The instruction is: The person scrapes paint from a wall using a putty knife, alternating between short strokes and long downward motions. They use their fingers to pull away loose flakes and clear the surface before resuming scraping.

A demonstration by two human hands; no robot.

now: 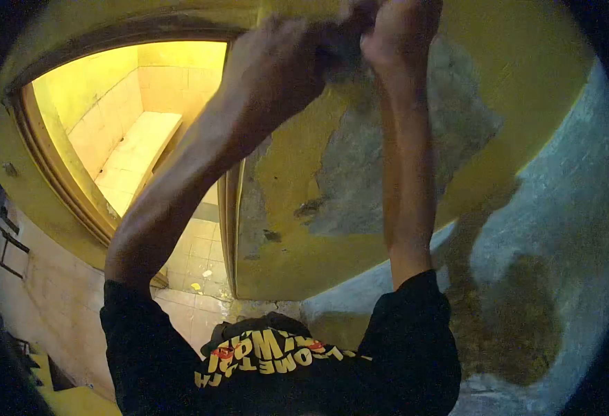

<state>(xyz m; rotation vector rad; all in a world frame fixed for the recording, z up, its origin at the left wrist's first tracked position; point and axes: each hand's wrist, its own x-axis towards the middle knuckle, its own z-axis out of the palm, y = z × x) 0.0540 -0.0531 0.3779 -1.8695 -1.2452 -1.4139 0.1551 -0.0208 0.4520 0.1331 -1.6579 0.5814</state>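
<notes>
Both arms are raised, with the hands at the top of the head view in front of a wall. My left hand (284, 62) is blurred, its fingers curled inward at the upper middle. Just right of it, my right hand (403, 41) is closed like a fist, partly cut off by the top edge. Between the two hands lies a dark, blurred patch (346, 38); I cannot make out what it is. Behind them the yellow wall (287, 256) has a large grey patch (349, 180) where the paint is gone.
A doorway with a wooden frame (228, 229) opens on the left into a lit, tiled room with a ledge (145, 142). Yellow scraps (195, 286) lie on the tiled floor. A grey, stained wall (554, 243) stands at right. A dark metal rack (10, 246) is at far left.
</notes>
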